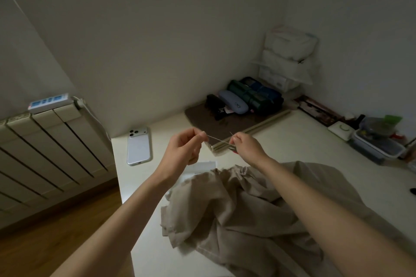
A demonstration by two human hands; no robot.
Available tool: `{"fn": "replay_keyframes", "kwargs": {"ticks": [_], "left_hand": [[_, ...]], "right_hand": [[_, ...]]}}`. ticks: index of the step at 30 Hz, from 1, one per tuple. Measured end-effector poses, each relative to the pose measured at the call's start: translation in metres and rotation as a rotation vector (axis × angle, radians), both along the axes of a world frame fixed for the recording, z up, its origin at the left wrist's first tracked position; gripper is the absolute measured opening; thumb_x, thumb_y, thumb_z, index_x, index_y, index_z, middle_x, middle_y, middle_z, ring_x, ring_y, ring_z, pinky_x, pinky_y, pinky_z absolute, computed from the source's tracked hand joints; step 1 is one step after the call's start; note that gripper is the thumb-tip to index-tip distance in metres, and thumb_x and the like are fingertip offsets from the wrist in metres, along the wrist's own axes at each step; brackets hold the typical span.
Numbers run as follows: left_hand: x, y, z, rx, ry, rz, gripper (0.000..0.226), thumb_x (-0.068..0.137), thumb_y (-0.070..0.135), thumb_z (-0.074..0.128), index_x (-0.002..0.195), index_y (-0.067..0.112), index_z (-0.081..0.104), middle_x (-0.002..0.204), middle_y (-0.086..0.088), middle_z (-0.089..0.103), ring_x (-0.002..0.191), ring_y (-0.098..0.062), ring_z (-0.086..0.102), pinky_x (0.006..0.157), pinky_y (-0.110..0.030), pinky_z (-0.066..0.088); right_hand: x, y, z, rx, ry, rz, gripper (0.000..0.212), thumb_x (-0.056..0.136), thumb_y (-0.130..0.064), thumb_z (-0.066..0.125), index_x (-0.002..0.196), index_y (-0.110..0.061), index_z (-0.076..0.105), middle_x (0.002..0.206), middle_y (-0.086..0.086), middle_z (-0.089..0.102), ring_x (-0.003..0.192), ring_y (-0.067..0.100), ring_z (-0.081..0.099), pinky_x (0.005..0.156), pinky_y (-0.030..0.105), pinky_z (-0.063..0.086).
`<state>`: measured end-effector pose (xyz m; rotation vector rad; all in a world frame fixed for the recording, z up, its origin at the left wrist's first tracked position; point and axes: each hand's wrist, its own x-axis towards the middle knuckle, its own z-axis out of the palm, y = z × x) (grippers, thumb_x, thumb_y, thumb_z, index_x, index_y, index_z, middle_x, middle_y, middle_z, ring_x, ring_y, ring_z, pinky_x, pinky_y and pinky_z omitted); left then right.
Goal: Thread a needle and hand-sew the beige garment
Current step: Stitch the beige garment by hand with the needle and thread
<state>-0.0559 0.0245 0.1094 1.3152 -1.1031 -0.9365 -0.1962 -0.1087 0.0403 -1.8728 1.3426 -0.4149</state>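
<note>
Threading is looking like the step in hand, and sewing is not yet begun. Both hands are hovering above the bench [304,141], raised clear of the cloth. The left grip [186,145] is pinching one end of a pale thread [218,140] between thumb and forefinger, with the other fingers curling loosely. The right grip [246,145] is pinching the other end, and the strand is running taut and slightly downhill between the two.

A fine sliver, probably the needle [231,134], is poking up past the right fingertips. It is too thin to tell whether the thread is passing through its eye or merely lying beside it. Something small and dark is showing just under the right grip; what it is cannot be told.

The beige garment [247,204] is lying crumpled on the bench nearer the person, beneath both forearms. Neither grip is touching it, and no stitch line or trailing thread is showing on it. A white phone [138,147] is lying face down to the left, well apart from the work.

Judging from this, the thread is being drawn out or fed, so the threading is at best partly done. Knotting the end, finding the seam and all the stitching are waiting.
</note>
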Motion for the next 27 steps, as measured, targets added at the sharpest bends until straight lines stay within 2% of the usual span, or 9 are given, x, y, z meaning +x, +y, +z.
{"fn": "replay_keyframes", "kwargs": {"ticks": [5, 8, 11, 14, 16, 19, 23, 25, 27], "left_hand": [[-0.005, -0.005, 0.004, -0.064, 0.077, -0.030, 0.014, 0.091, 0.015, 0.053, 0.081, 0.008, 0.059, 0.051, 0.008, 0.039, 0.046, -0.006, 0.031, 0.048, -0.016, 0.031], [-0.001, -0.011, -0.004, -0.002, -0.144, 0.060, 0.015, 0.094, 0.014, 0.056, 0.081, 0.012, 0.063, 0.052, 0.012, 0.042, 0.050, -0.004, 0.034, 0.051, -0.018, 0.030], [0.006, -0.016, -0.015, 0.083, -0.354, 0.123, 0.015, 0.093, 0.017, 0.060, 0.080, 0.014, 0.066, 0.053, 0.009, 0.041, 0.048, -0.002, 0.034, 0.050, -0.015, 0.029], [0.009, -0.020, -0.023, 0.134, -0.395, 0.139, 0.015, 0.092, 0.020, 0.061, 0.081, 0.013, 0.067, 0.054, 0.006, 0.041, 0.048, -0.003, 0.035, 0.050, -0.016, 0.029], [0.008, -0.019, -0.025, 0.130, -0.411, 0.123, 0.016, 0.092, 0.021, 0.061, 0.081, 0.011, 0.067, 0.049, 0.011, 0.041, 0.047, -0.003, 0.035, 0.049, -0.015, 0.028], [0.006, -0.018, -0.024, 0.099, -0.433, 0.121, 0.019, 0.094, 0.020, 0.058, 0.077, 0.013, 0.065, 0.048, 0.012, 0.044, 0.048, -0.003, 0.037, 0.048, -0.012, 0.030], [0.007, -0.015, -0.029, 0.118, -0.421, 0.158, 0.016, 0.094, 0.019, 0.056, 0.082, 0.010, 0.062, 0.058, 0.005, 0.045, 0.052, -0.003, 0.039, 0.052, -0.013, 0.034], [0.010, -0.012, -0.035, 0.162, -0.416, 0.156, 0.017, 0.094, 0.021, 0.057, 0.084, 0.008, 0.063, 0.063, -0.001, 0.048, 0.058, -0.008, 0.041, 0.055, -0.018, 0.036], [0.012, -0.008, -0.039, 0.208, -0.411, 0.133, 0.016, 0.094, 0.022, 0.057, 0.084, 0.011, 0.063, 0.069, -0.007, 0.054, 0.064, -0.013, 0.046, 0.059, -0.022, 0.039]], "right_hand": [[-0.007, -0.002, -0.019, -0.009, 0.082, -0.054, 0.024, 0.098, -0.013, 0.036, 0.091, -0.017, 0.059, 0.103, 0.007, 0.065, 0.098, 0.026, 0.059, 0.078, 0.034, 0.044], [-0.007, 0.004, -0.014, -0.246, 0.273, -0.043, 0.021, 0.096, -0.009, 0.040, 0.102, -0.013, 0.060, 0.101, 0.007, 0.067, 0.092, 0.025, 0.059, 0.069, 0.029, 0.038], [0.002, 0.013, 0.009, -0.353, 0.117, -0.073, 0.018, 0.100, -0.015, 0.039, 0.101, -0.015, 0.057, 0.094, -0.001, 0.065, 0.087, 0.019, 0.060, 0.073, 0.032, 0.047], [0.019, 0.031, 0.032, -0.283, -0.154, -0.001, 0.025, 0.103, -0.019, 0.033, 0.102, -0.011, 0.056, 0.096, 0.000, 0.065, 0.086, 0.013, 0.062, 0.073, 0.022, 0.048], [0.029, 0.045, 0.044, -0.227, -0.233, 0.057, 0.025, 0.104, -0.021, 0.031, 0.100, -0.011, 0.054, 0.095, 0.003, 0.064, 0.085, 0.014, 0.063, 0.072, 0.023, 0.051], [0.038, 0.058, 0.045, -0.155, -0.221, 0.156, 0.026, 0.105, -0.023, 0.027, 0.100, -0.011, 0.049, 0.088, 0.005, 0.060, 0.076, 0.015, 0.060, 0.060, 0.021, 0.047], [0.032, 0.051, 0.039, -0.275, -0.165, 0.108, 0.027, 0.104, -0.023, 0.030, 0.106, -0.011, 0.054, 0.085, -0.002, 0.057, 0.071, 0.009, 0.054, 0.056, 0.017, 0.037], [0.025, 0.044, 0.038, -0.279, -0.162, 0.071, 0.026, 0.104, -0.022, 0.031, 0.104, -0.012, 0.055, 0.083, -0.001, 0.057, 0.066, 0.007, 0.052, 0.055, 0.019, 0.038], [0.019, 0.036, 0.040, -0.268, -0.155, 0.032, 0.022, 0.104, -0.018, 0.031, 0.100, -0.014, 0.053, 0.083, 0.000, 0.058, 0.069, 0.013, 0.054, 0.059, 0.026, 0.043]]}}
